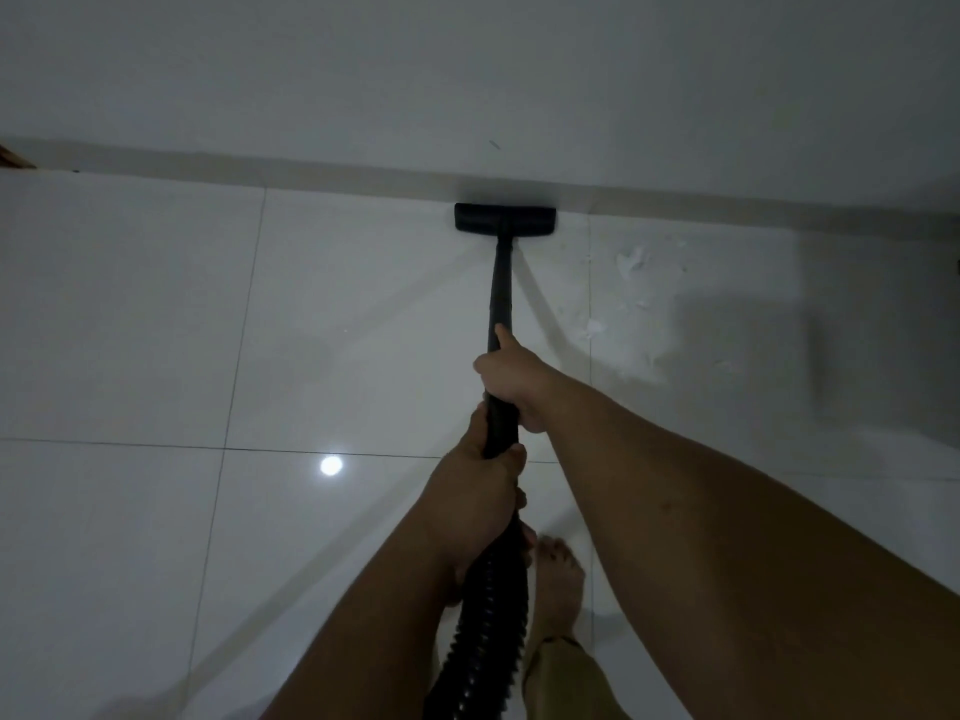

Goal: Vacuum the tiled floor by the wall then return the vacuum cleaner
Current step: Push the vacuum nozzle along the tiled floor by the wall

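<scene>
Dim, bluish-grey indoor light is covering the whole view. A small round glare spot (pixel 331 465) is shining on the glossy floor tiles (pixel 130 314), reflecting a lamp overhead. A soft shadow is lying under the black floor nozzle (pixel 505 217) at the skirting (pixel 311 171), and a broad darker patch is falling on the tiles at right. Wide-angle distortion is bending the skirting line. The near forearms are looking slightly soft.

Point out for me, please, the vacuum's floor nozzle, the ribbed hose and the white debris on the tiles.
floor nozzle (pixel 505 217): head view, middle of the black head.
ribbed hose (pixel 485 631): head view, corrugated section below the hands.
white debris (pixel 631 265): head view, largest scrap.
</scene>
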